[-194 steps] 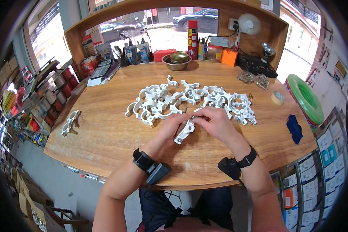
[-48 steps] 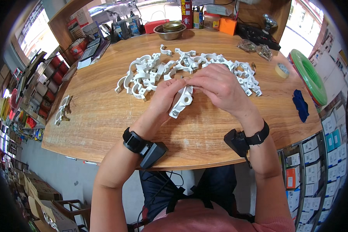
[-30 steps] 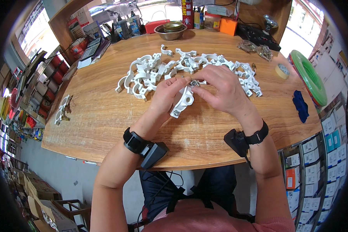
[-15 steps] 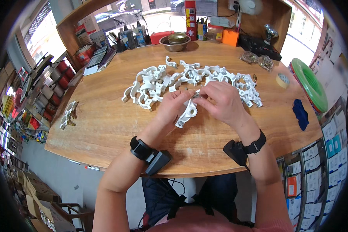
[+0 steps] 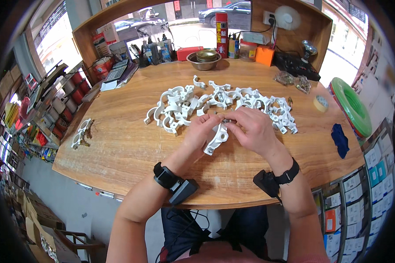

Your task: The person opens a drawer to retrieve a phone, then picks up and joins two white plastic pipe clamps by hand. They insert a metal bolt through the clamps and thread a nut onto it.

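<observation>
On wooden table (image 5: 118, 144), hands (image 5: 202, 131) (image 5: 252, 129) gripping curved white plastic clamp (image 5: 217, 139)

Rounded wooden table (image 5: 118, 144) under a heap of white pipe clamps (image 5: 215, 101), tape roll (image 5: 321, 103), blue cloth (image 5: 339, 139).

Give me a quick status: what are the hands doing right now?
Left hand and right hand both gripping one white pipe clamp above the wooden table. Pile of white clamps just beyond. Nothing in the way.
</observation>
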